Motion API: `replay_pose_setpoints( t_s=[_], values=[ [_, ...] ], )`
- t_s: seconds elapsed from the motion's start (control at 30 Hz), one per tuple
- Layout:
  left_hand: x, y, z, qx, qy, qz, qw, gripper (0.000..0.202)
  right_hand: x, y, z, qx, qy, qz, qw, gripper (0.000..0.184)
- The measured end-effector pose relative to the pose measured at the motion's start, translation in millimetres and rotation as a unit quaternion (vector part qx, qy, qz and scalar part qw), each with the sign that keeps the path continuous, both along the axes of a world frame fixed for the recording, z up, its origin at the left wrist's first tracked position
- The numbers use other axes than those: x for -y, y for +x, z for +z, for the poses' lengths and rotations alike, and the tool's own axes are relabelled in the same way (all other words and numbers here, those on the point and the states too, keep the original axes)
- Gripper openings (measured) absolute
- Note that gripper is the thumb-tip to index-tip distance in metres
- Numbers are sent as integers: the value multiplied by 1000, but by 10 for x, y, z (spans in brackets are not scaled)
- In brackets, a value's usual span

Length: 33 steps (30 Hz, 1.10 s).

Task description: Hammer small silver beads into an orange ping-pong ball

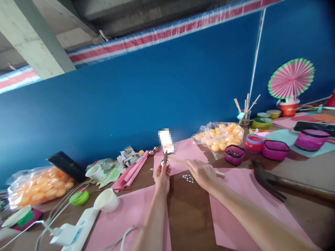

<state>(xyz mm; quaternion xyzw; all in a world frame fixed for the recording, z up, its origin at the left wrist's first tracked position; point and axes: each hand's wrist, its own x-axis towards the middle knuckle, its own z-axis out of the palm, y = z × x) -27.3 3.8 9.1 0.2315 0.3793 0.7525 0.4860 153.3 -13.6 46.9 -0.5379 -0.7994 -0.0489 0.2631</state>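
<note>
My left hand (162,176) is closed, fingertips pinching a small shiny round piece (163,162). A narrow dark piece (165,155) stands just above those fingertips; whether it is held too, I cannot tell. Wrapped by my right hand (201,173) is a pale wooden stick (220,174); its thin end points left toward the left fingertips. Whether the stick touches the shiny piece is unclear. Several small silver beads (188,179) lie on the table between my hands. Under and behind the left hand is a pink paper sheet (183,150).
A hammer (295,183) lies at the right, near purple pouches (275,150). Bags of orange balls (220,136) sit along the blue partition (157,94). At left are a white cup (106,200), a power strip (81,230) with cables, and folded pink paper (132,172).
</note>
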Motion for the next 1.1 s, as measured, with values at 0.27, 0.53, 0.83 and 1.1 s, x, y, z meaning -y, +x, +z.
replay_pose_setpoints(
  t_s=[0.27, 0.53, 0.83, 1.1],
  values=[
    [-1, -17, -23, 39, 6, -14, 999, 33, 8, 5, 17, 1, 5, 1, 1000, 26],
    [-3, -36, -2, 53, 18, -17, 998, 24, 9, -7, 12, 3, -7, -1, 1000, 26],
    [1, -20, 18, 73, -1, -47, 996, 14, 9, -15, 8, -7, 9, 4, 1000, 26],
    [-22, -37, 3, 99, -9, -14, 995, 7, 1, -9, -15, -17, 26, 5, 1000, 27]
  ],
)
